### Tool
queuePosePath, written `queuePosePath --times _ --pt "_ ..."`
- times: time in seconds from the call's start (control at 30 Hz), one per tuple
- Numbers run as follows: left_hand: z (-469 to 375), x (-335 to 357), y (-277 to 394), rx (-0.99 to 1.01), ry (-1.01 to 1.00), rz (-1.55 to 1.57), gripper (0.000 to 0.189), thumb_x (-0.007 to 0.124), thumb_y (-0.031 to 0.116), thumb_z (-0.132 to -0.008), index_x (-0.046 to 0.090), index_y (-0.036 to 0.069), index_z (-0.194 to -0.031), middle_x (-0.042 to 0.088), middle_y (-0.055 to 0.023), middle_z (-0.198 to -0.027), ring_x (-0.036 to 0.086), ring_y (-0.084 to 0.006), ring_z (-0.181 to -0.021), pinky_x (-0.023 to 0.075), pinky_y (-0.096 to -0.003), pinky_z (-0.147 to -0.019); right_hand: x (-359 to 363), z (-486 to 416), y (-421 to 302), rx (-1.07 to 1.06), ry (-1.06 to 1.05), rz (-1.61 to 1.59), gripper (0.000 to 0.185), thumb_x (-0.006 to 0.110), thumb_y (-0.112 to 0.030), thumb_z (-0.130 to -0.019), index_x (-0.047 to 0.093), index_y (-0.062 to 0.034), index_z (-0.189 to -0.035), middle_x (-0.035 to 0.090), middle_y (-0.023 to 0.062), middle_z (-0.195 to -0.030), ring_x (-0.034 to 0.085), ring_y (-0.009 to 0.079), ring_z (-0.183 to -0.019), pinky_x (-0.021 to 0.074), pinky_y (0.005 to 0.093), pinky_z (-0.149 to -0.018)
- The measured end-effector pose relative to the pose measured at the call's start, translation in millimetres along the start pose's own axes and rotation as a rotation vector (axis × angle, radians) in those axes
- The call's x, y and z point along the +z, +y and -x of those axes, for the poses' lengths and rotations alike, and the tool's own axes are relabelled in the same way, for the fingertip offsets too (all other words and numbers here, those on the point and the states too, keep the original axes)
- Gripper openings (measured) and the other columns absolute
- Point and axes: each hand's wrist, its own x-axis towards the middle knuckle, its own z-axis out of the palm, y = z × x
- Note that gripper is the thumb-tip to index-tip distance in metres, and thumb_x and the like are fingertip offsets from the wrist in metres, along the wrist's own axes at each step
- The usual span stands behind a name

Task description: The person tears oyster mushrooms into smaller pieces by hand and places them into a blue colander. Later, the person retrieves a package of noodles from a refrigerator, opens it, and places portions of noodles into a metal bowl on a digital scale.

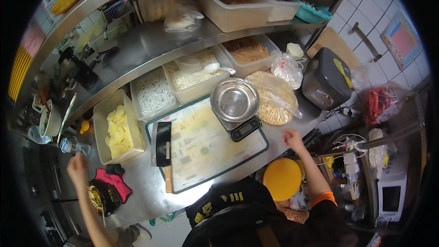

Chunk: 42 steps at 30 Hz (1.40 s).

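My left hand is raised at the left side of the steel counter, fingers curled, with nothing seen in it. It is nearest a clear plastic bottle with a blue cap. To the right, above the counter's front edge, my right hand has its fingers loosely curled and looks empty. Between the hands lies a green-edged cutting board. A cleaver with a wooden handle rests along its left side; a black cover hides most of the blade. A steel bowl stands on a digital kitchen scale at the board's back right.
Behind the board are tubs of sliced potatoes, white noodles and wide brown noodles. A white spoon lies across one tub. Bagged food sits beside the bowl. A steel shelf overhangs. A yellow round lid is below right.
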Motion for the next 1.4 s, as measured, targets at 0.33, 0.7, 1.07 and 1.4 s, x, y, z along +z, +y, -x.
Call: queuePosePath --times 0.33,0.7,1.07,1.4 --pt "130.7 351.3 186.7 -0.135 -1.182 -0.176 0.051 0.058 0.038 -0.088 0.051 -0.001 -0.121 0.062 -0.0172 -0.104 0.062 -0.0242 -0.091 0.0481 -0.0315 -0.079 63.6 -20.7 -64.5 -0.297 -0.504 1.02 0.076 0.047 -0.005 -0.077 0.017 -0.0147 -0.145 0.062 0.0117 -0.063 0.061 0.0304 -0.058 0.0475 0.042 -0.055" --pt "181.9 473.9 194.1 -0.872 -0.445 0.575 0.071 0.056 0.047 -0.086 0.031 0.001 -0.135 0.049 -0.0128 -0.121 0.049 -0.023 -0.111 0.0387 -0.0382 -0.094 69.0 -101.2 -49.6 -0.011 -0.482 0.313 0.045 0.049 -0.013 -0.082 0.049 -0.0097 -0.127 0.062 0.014 -0.063 0.061 0.0237 -0.051 0.0485 0.0374 -0.056" --pt "219.4 468.0 179.4 -0.856 -0.194 0.578 0.042 0.047 0.027 -0.087 0.042 0.005 -0.123 0.054 -0.0051 -0.104 0.05 -0.0141 -0.092 0.039 -0.0293 -0.083 78.0 -78.5 -64.9 0.023 -0.764 0.151 0.048 0.05 -0.011 -0.084 0.041 -0.0017 -0.13 0.058 0.01 -0.055 0.056 0.0164 -0.045 0.0459 0.0317 -0.048" --pt "244.5 414.7 159.7 -0.814 -0.131 0.513 0.06 0.044 0.043 -0.094 0.034 -0.002 -0.134 0.056 -0.0093 -0.106 0.052 -0.0163 -0.094 0.0421 -0.0278 -0.08 118.7 -66.2 -28.0 -0.204 -0.624 0.356 0.052 0.051 -0.012 -0.08 0.041 -0.0002 -0.13 0.058 0.0205 -0.062 0.059 0.0325 -0.056 0.0457 0.0403 -0.055"
